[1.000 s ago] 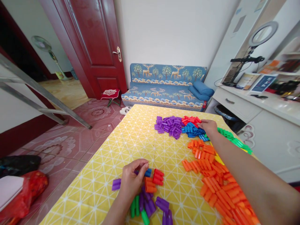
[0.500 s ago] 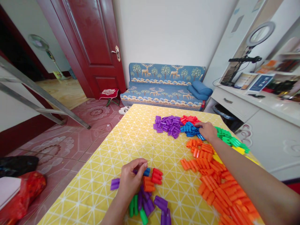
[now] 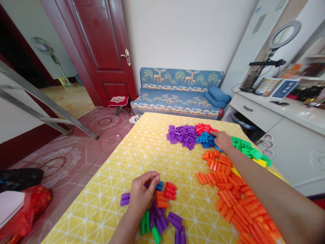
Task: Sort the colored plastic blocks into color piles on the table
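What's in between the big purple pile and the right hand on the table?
In the head view, the blue pieces lie between the purple pile and the right hand, with red pieces just behind the blue ones.

Bright, soft, even light. Small glints on orange plastic tubes [image 3: 240, 214], lower right. Doorway [image 3: 12, 57] at upper left near black. Wide-angle stretch tilts red door [image 3: 99, 37]; shelf clutter [image 3: 311, 89], right edge, smeared.
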A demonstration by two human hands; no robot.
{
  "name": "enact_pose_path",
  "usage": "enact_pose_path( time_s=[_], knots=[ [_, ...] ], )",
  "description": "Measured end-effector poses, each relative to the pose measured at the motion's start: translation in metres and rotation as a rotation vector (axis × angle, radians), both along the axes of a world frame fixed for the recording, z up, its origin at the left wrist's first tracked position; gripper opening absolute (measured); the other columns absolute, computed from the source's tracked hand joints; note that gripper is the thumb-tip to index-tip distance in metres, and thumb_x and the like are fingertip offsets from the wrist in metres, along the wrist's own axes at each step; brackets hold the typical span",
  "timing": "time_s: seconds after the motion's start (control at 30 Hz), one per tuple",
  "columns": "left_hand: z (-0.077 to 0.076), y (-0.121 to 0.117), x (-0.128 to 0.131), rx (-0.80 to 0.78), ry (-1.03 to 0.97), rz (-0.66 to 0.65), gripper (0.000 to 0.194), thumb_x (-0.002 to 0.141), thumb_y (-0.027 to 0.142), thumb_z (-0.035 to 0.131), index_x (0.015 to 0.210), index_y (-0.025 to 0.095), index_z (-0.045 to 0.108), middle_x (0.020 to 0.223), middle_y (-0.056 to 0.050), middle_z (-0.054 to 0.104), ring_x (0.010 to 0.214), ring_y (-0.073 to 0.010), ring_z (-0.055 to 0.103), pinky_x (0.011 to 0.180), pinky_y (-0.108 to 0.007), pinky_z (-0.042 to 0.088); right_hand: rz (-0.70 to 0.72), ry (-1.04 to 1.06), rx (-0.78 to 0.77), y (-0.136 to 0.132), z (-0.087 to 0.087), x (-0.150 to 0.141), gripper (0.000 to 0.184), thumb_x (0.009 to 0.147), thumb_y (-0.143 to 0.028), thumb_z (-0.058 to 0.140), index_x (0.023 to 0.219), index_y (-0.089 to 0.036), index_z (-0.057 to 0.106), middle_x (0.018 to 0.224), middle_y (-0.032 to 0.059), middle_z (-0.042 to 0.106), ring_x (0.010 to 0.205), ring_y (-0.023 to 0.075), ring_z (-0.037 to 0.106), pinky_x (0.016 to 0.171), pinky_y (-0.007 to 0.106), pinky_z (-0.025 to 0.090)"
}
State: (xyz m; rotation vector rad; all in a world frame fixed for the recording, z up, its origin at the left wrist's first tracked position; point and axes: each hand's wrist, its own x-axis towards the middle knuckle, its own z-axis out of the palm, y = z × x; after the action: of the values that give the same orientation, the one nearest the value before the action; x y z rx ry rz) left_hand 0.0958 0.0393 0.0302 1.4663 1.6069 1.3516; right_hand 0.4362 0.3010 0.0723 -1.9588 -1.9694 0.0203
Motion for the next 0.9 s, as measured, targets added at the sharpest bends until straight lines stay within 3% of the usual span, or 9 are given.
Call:
enact_pose_path(
  time_s=[0.1, 0.2, 0.27, 0.37, 0.47, 0.57, 0.67, 0.77, 0.9],
  knots=[
    [0.000, 0.001, -0.002, 0.000, 0.004, 0.007, 0.022, 0.082, 0.037, 0.062, 0.087, 0.018, 0.072, 0.078, -0.003, 0.073, 0.069, -0.0180, 0.068, 0.063, -0.026, 0.054, -0.005, 0.109, 0.097, -0.010, 0.007, -0.009, 0.052, 0.074, -0.004, 0.044, 0.120, -0.017, 0.064, 0.110, 0.0096, 0.069, 0.113, 0.0246, 0.057, 0.093, 0.036, 0.045],
    [0.003, 0.001, -0.008, 0.004, 0.012, 0.060, 0.022, 0.081, 0.038, 0.062, 0.086, 0.018, 0.072, 0.077, -0.003, 0.073, 0.070, -0.0180, 0.068, 0.065, -0.026, 0.054, 0.072, 0.243, 0.150, -0.040, 0.010, -0.037, 0.047, 0.080, -0.008, 0.041, 0.123, -0.015, 0.059, 0.112, 0.0080, 0.070, 0.108, 0.0190, 0.061, 0.090, 0.032, 0.048],
    [0.006, 0.002, -0.015, -0.003, 0.004, 0.120, 0.024, 0.080, 0.039, 0.063, 0.086, 0.018, 0.071, 0.075, -0.003, 0.073, 0.069, -0.0182, 0.069, 0.065, -0.026, 0.054, 0.269, 0.422, 0.104, -0.079, 0.009, -0.065, 0.040, 0.082, -0.014, 0.044, 0.118, -0.018, 0.062, 0.111, 0.0070, 0.070, 0.104, 0.0185, 0.064, 0.088, 0.033, 0.050],
    [0.007, 0.003, -0.029, -0.020, -0.018, 0.204, 0.027, 0.078, 0.042, 0.064, 0.086, 0.017, 0.071, 0.077, -0.004, 0.074, 0.070, -0.0193, 0.069, 0.066, -0.028, 0.055, 0.624, 0.612, -0.072, -0.163, 0.001, -0.103, 0.032, 0.082, -0.026, 0.057, 0.113, -0.024, 0.066, 0.116, 0.0072, 0.067, 0.109, 0.0227, 0.061, 0.096, 0.042, 0.046],
    [0.006, 0.004, -0.041, -0.030, -0.022, 0.259, 0.029, 0.076, 0.044, 0.064, 0.085, 0.017, 0.071, 0.083, -0.006, 0.075, 0.078, -0.0212, 0.070, 0.073, -0.030, 0.055, 0.815, 0.508, -0.201, -0.244, -0.016, -0.127, 0.068, 0.068, -0.040, 0.076, 0.132, -0.034, 0.054, 0.144, 0.0080, 0.046, 0.133, 0.0318, 0.040, 0.107, 0.054, 0.034],
    [0.002, 0.005, -0.045, -0.058, -0.005, 0.253, 0.034, 0.076, 0.048, 0.064, 0.086, 0.017, 0.071, 0.088, -0.007, 0.075, 0.083, -0.0234, 0.070, 0.078, -0.033, 0.054, 0.944, 0.386, -0.212, -0.292, -0.037, -0.144, 0.097, 0.056, -0.047, 0.083, 0.141, -0.042, 0.039, 0.157, 0.0061, 0.022, 0.142, 0.0413, 0.017, 0.108, 0.068, 0.019],
    [-0.002, 0.007, -0.042, -0.086, 0.041, 0.196, 0.039, 0.078, 0.052, 0.060, 0.092, 0.017, 0.071, 0.095, -0.009, 0.074, 0.089, -0.0251, 0.069, 0.082, -0.036, 0.054, 0.965, 0.334, -0.203, -0.306, -0.050, -0.162, 0.103, 0.054, -0.052, 0.083, 0.143, -0.047, 0.031, 0.159, 0.0042, 0.011, 0.142, 0.0444, 0.007, 0.104, 0.075, 0.009],
    [-0.007, 0.009, -0.039, -0.081, 0.135, 0.127, 0.042, 0.081, 0.053, 0.055, 0.095, 0.017, 0.071, 0.099, -0.010, 0.074, 0.094, -0.0264, 0.068, 0.086, -0.038, 0.052, 0.826, 0.326, -0.206, -0.303, -0.051, -0.183, 0.105, 0.054, -0.057, 0.082, 0.144, -0.044, 0.031, 0.160, 0.0056, 0.004, 0.143, 0.0437, 0.001, 0.106, 0.073, 0.004],
    [-0.012, 0.012, -0.036, -0.060, 0.214, 0.069, 0.043, 0.085, 0.053, 0.050, 0.097, 0.018, 0.071, 0.104, -0.010, 0.073, 0.099, -0.0263, 0.066, 0.090, -0.038, 0.050, 0.616, 0.352, -0.143, -0.288, -0.046, -0.201, 0.085, 0.062, -0.044, 0.080, 0.139, -0.037, 0.044, 0.158, 0.0088, 0.016, 0.143, 0.0406, 0.010, 0.108, 0.068, 0.009]
  ],
)
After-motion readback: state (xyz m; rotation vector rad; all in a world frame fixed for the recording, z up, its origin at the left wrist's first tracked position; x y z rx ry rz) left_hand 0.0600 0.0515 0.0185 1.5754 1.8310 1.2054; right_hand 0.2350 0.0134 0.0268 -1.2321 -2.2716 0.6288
